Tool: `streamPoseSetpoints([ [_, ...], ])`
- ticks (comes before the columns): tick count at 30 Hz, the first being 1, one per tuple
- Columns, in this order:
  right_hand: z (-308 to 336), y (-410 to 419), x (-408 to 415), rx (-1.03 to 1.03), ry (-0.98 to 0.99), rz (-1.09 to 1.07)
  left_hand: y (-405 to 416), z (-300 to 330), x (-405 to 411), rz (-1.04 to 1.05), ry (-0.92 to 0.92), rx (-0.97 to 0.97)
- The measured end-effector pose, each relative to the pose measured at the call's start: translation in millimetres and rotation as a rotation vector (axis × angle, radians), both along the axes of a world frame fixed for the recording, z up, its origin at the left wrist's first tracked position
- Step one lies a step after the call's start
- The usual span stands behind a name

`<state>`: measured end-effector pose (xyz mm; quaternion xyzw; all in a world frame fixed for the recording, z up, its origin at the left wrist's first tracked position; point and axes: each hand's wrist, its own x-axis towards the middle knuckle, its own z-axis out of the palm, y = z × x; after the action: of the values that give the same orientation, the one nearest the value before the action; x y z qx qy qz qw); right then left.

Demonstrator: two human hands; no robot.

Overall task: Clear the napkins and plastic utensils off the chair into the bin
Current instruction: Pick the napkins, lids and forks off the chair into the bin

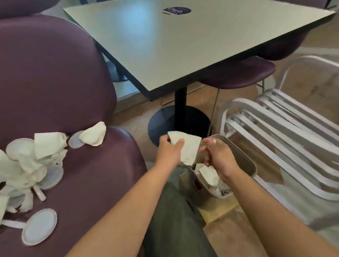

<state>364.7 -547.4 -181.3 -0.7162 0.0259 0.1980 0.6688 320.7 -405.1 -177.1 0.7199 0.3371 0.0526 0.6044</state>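
Far left, on purple chair seat: heap of napkins, round plastic lids and white utensils, not yet cleared. Centre: left hand pinching one napkin above open bin; right hand curled at bin rim, apparently gripping its lid, grasp partly hidden. Likely failure: light napkin released off-centre, drifting past rim to floor, or lid slipping shut on it.
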Motion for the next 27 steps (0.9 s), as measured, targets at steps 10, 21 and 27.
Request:
streamPoseSetpoints([
  [10,-59.7,-57.1,27.6,-0.897,-0.159,0.065,-50.9,-36.1,34.1,-0.157,0.191,0.034],
  [21,-34.0,-27.0,9.9,-0.732,-0.194,0.173,-32.7,-20.2,15.1,-0.162,0.127,0.059],
  [27,-13.0,35.3,-23.0,-0.523,-0.305,0.240,27.2,-8.1,-34.2,0.006,0.010,0.132],
])
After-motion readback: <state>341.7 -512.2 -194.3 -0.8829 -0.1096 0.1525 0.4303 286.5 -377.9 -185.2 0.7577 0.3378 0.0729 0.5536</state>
